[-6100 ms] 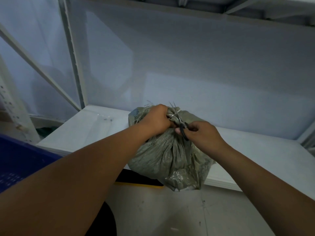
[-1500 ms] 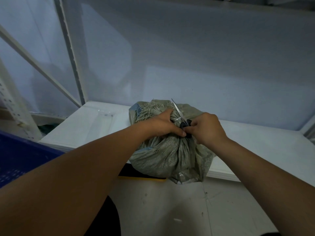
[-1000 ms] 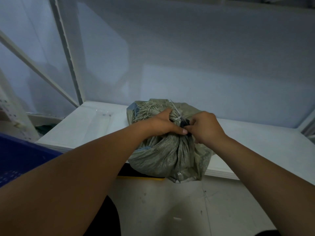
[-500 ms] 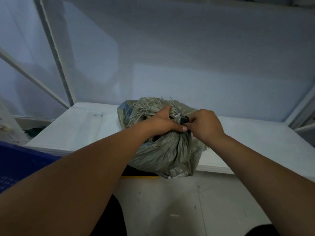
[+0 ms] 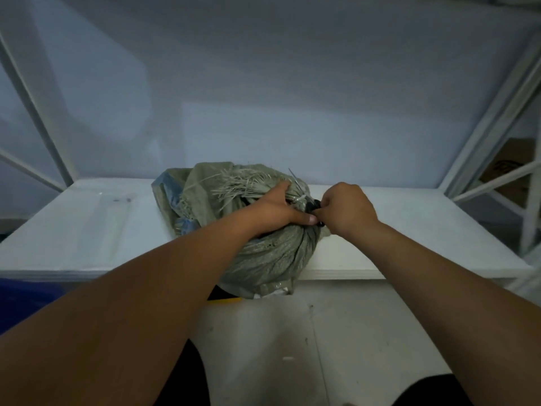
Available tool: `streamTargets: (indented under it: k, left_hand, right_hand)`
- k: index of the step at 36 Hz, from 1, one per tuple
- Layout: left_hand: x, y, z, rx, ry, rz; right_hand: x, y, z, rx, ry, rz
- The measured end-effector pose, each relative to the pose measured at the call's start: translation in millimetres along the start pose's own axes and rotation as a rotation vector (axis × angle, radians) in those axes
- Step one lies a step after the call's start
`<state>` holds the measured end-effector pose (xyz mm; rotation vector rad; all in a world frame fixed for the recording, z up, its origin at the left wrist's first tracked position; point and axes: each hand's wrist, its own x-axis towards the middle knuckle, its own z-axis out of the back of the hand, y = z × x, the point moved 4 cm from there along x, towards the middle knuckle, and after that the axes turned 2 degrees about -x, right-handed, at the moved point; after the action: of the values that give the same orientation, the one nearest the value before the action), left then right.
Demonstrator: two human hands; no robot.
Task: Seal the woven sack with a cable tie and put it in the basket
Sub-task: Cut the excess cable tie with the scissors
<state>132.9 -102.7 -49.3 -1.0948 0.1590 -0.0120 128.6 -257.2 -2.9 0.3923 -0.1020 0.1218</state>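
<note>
1. Gripped the gathered neck of the sack (image 5: 272, 253) with the left hand (image 5: 275, 210), fingers curled round the bunched cloth and thumb laid flat toward the right hand (image 5: 348, 212).
2. Pinched a small black object (image 5: 314, 205) in the right hand, curled into a fist just beside the left thumb; could not tell what the object was, most of it being hidden.
3. Saw a white cable tie (image 5: 301, 197) wrapped round the neck between the two hands, with a thin pale sliver pointing up above it; could not tell whether the tie's tail or a blade.
4. Found the sack, grey-green and woven, resting on the front part of a white shelf (image 5: 87, 230), its belly bulging over the front edge and its frayed strands fanned out behind the left hand.
5. Noted a blue patch on the sack's left side.
6. Made out a corner of the blue basket (image 5: 23, 300) at the lower left, below the shelf and well apart from the sack.
7. Saw a yellow strip (image 5: 225, 299) under the shelf just beneath the sack, and a pale floor (image 5: 292, 347) nearer the camera.
8. Noted white rack posts (image 5: 491, 136) at the right, with a cardboard box (image 5: 509, 168) behind them.
</note>
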Motion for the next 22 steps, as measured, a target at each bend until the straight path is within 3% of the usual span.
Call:
streamTargets:
  k: [22]
  left_hand:
    - [25, -13, -80, -0.097, 0.048, -0.034]
  right_hand:
    - [0, -92, 7, 0.003, 0.016, -0.280]
